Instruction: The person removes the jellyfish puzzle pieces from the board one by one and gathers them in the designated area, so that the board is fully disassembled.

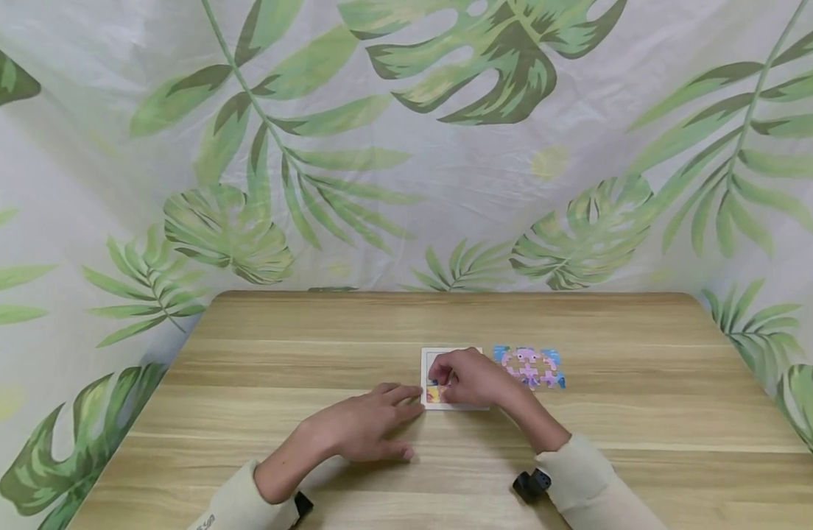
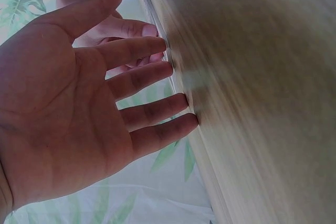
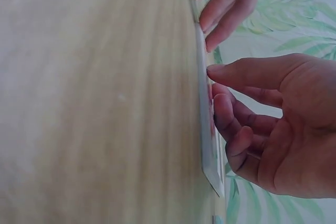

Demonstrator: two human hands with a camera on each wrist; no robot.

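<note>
Currently, the left hand (image 1: pixel 373 423) is reaching in from the lower left of the frame, its fingers extending nearly straight. Its fingertips are touching the left edge of a white puzzle tray (image 1: pixel 459 407), which is lying on the wood-grain table (image 1: pixel 314 346) just right of and below the middle of the frame. The thumb is standing apart from the other fingers, nearer the bottom of the frame.

The right hand (image 1: pixel 476 379) is coming in from the lower right and bending over the tray, hiding much of its inside. Its thumb and fingers are curling down toward some colourful pieces (image 1: pixel 434 394), which are sitting in the tray's lower left corner; whether they are pinching a piece, I cannot tell. In the right wrist view, the thumb tip is resting at the tray and the outer fingers are folding toward the palm. The two hands are working near each other but not clasping.

Just right of the tray, a pink-and-blue group of puzzle pieces (image 1: pixel 527 373) is lying on the table, with gaps showing among them. Cream sleeves (image 1: pixel 592 482) are covering both forearms, and a leaf-patterned cloth (image 1: pixel 459 169) is hanging across the upper part of the frame.
</note>
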